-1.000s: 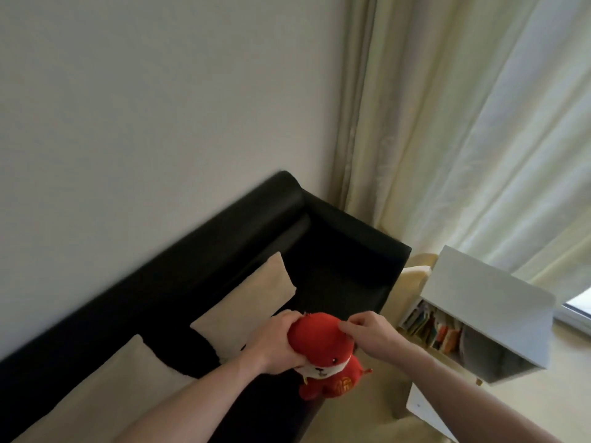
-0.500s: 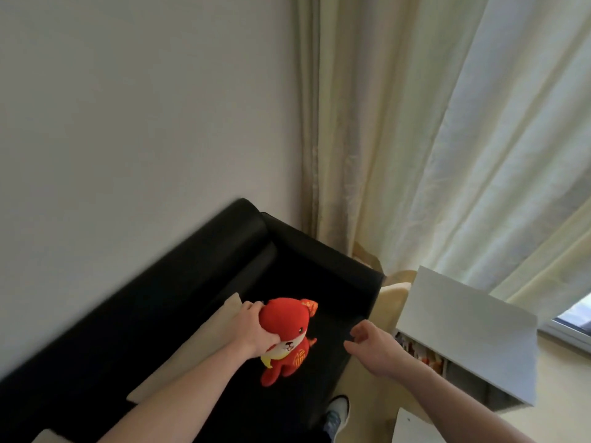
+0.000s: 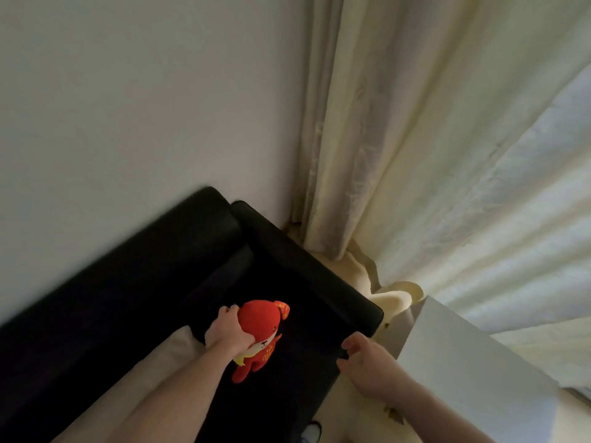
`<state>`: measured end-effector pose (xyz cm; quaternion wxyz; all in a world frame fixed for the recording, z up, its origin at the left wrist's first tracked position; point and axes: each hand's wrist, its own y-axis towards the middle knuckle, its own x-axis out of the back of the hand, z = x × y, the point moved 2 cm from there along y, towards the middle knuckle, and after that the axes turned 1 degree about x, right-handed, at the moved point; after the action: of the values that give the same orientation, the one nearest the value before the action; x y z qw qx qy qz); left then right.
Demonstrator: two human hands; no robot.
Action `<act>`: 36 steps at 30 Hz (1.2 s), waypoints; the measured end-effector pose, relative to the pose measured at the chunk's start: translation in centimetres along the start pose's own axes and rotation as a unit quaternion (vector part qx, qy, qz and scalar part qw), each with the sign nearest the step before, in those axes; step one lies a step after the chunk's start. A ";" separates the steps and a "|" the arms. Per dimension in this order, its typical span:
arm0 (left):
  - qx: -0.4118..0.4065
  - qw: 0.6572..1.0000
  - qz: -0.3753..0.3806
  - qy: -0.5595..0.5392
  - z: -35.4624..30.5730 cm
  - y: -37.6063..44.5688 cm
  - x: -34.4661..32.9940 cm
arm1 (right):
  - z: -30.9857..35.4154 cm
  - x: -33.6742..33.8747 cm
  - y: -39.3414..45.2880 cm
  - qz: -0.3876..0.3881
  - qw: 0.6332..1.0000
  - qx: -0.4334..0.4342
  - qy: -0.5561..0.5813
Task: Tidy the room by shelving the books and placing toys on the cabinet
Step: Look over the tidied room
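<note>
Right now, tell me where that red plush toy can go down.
The white cabinet top is bare across its visible surface, bordered by the curtain behind and the sofa arm to its left. The left hand grips the red plush toy; the right hand hangs empty beside the cabinet. The sofa seat's near end holds a cushion.

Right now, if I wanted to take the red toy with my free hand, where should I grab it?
Probably its body and legs. The left hand already grips the red toy round the head, so the lower half hangs free over the black sofa. The right hand is open on that side, so come from the right and a little below, and wrap your fingers round the soft middle.
</note>
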<state>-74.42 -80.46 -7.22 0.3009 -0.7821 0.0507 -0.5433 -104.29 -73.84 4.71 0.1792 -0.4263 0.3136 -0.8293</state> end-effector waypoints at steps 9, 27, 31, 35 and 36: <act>-0.003 0.994 0.080 0.080 -1.3 8.2 -4.0 | -0.9 1.5 7.2 0.027 0.999 -0.025 -0.022; -0.232 0.954 0.115 0.149 -9.2 -6.3 -4.0 | -8.6 2.8 -8.3 -0.112 0.988 -0.059 0.093; -0.335 0.918 0.115 0.177 -15.8 -16.6 -7.6 | -16.4 1.6 -19.0 -0.191 0.963 -0.110 0.154; -0.433 0.875 0.124 0.180 -22.2 -28.4 -11.9 | -24.7 -1.5 -29.6 -0.247 0.936 -0.154 0.199; -0.437 0.873 0.132 0.171 -22.8 -28.8 -12.3 | -25.2 -1.7 -29.6 -0.245 0.937 -0.155 0.195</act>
<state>-106.57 -61.47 3.10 -0.0166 -0.7145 0.4363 -0.5466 -124.86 -41.73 12.55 -0.1628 -0.3420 0.3534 -0.8554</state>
